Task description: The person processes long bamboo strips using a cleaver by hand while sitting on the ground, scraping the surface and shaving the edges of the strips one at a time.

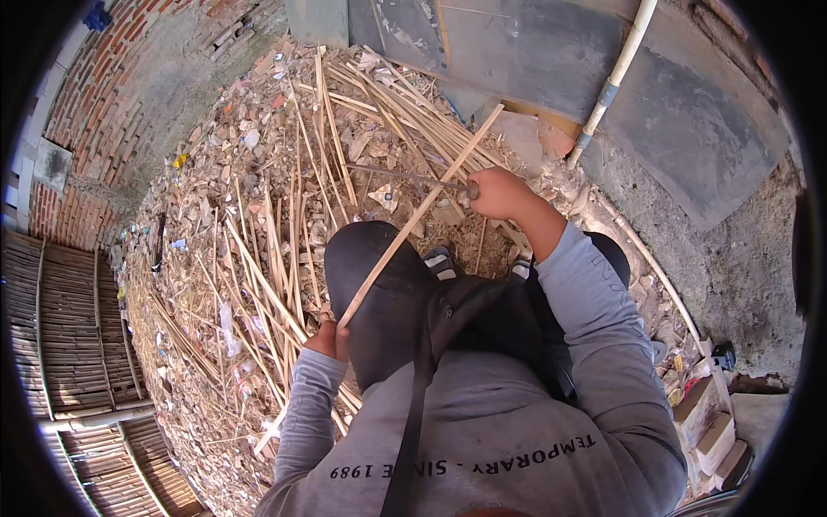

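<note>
Pale, straight and slender, the strip [383, 264] runs slantwise from the left hand, across the worker's knee, to a free end above the right hand. Left hand [326, 340]: fingers closed around its near end; right hand [500, 195]: fist wrapped on the handle of a dark narrow blade [388, 173] crossing the strip, contact unclear to me. Beyond both hands: littered ground [194, 202], loose strips [297, 233], brick wall [95, 108] far left, grey panels [534, 65] ahead of the right.
</note>
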### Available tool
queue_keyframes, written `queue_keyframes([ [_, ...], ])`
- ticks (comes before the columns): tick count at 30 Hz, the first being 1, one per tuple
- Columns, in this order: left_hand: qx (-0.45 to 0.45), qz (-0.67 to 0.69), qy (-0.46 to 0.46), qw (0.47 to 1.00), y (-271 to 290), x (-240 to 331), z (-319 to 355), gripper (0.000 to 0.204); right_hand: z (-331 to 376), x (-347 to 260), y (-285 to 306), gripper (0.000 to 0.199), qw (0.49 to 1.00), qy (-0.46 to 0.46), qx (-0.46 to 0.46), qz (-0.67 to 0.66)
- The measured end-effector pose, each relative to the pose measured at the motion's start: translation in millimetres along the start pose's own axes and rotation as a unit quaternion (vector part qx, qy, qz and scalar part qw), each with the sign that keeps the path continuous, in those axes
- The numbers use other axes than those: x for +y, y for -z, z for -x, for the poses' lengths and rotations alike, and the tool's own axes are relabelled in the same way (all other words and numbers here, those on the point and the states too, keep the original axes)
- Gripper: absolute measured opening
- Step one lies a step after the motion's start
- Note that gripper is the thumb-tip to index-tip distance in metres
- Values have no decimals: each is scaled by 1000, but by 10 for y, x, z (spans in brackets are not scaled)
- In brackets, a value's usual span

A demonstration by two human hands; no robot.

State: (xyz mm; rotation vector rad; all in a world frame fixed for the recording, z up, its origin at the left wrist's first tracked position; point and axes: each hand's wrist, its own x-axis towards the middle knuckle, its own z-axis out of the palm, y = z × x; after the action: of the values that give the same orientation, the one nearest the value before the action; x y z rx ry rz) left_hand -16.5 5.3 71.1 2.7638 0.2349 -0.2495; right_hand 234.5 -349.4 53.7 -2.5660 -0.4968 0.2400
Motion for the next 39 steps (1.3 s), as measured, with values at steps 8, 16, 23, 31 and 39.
queue_keyframes([
  [8,-19,10,-25,999,69,0,3,28,206,-446,6,23,992,75,-67,72],
  [16,11,24,-15,1000,-8,1,-17,28,27,-131,-68,29,999,23,-41,6],
  [23,-6,15,-12,1000,20,25,6,30,213,-475,18,25,995,44,-63,58],
  [31,18,26,-13,999,-108,-48,-41,28,-27,-24,-33,26,1000,3,5,1],
  [39,23,23,-25,999,-116,-67,-46,28,163,-294,68,22,1000,27,2,-9],
])
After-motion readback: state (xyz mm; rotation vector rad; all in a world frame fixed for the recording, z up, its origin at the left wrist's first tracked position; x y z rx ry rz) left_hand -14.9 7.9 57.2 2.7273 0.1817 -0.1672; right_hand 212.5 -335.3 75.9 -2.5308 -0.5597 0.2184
